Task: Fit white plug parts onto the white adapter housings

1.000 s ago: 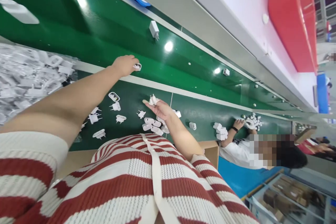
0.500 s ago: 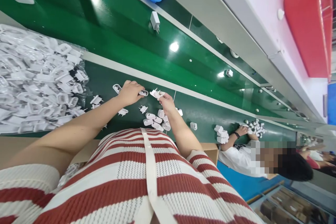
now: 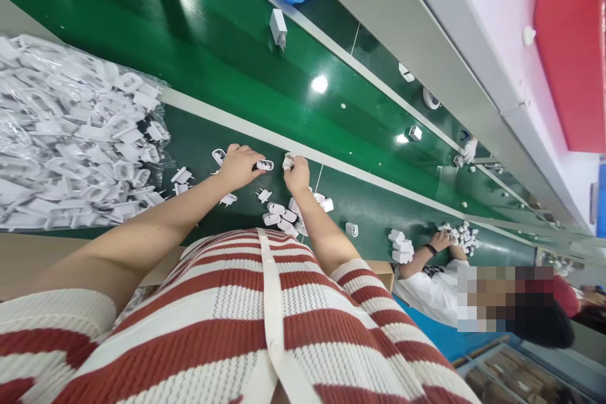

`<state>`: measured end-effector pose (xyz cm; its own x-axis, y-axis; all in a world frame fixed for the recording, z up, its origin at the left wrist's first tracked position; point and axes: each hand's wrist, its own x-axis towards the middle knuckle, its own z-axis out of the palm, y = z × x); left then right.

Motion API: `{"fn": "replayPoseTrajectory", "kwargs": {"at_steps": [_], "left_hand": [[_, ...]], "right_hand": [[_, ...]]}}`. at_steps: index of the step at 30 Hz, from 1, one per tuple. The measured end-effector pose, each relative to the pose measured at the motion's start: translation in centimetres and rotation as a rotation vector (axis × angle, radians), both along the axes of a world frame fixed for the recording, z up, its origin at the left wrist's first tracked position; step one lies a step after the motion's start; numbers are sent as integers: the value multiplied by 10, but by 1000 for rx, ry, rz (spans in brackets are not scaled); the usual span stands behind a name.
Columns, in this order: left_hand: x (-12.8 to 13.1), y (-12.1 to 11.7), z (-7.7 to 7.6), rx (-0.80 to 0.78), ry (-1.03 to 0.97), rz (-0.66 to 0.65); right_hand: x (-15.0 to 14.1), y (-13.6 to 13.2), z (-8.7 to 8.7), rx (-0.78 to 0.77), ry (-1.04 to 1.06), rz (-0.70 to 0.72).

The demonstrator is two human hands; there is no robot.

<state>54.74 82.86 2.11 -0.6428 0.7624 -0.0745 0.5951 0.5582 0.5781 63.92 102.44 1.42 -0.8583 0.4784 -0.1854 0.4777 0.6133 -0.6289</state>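
Note:
My left hand (image 3: 238, 167) is closed around a white charger housing (image 3: 265, 165), its oval open end facing my right hand. A short gap away, my right hand (image 3: 297, 175) pinches a small white plug piece (image 3: 287, 161), partly hidden by the fingers. Just beyond my left hand lies another open oval housing (image 3: 218, 156). On the dark green bench below the hands rests a loose plug piece (image 3: 264, 195) with metal prongs. Several white chargers (image 3: 286, 225) are grouped near my body, some hidden under my right forearm.
A clear bag (image 3: 76, 139) heaped with white housings fills the left side. Beyond a pale rail runs a green belt (image 3: 246, 82) carrying a charger (image 3: 278, 28). At right, stacked chargers (image 3: 402, 247) stand near a co-worker (image 3: 435, 293) handling small white parts (image 3: 466, 238).
My right hand has turned the plug piece, so its prongs no longer show clearly. My left hand still holds the housing. A gloved hand has appeared across the belt at far right.

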Motion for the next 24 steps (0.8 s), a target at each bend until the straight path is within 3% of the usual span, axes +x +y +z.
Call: {"fn": "replayPoseTrajectory", "kwargs": {"at_steps": [5, 8, 12, 15, 24], "left_hand": [[0, 1, -2, 28, -4, 27], [1, 2, -2, 34, 2, 40], [1, 2, -3, 38, 11, 53], [1, 3, -5, 42, 15, 56], [0, 3, -7, 55, 17, 65]], "right_hand": [[4, 1, 8, -2, 1, -11], [7, -10, 25, 57, 30, 165], [7, -30, 46, 258, -58, 424], [4, -39, 49, 358, -150, 480], [1, -41, 50, 482, -155, 584]]}}
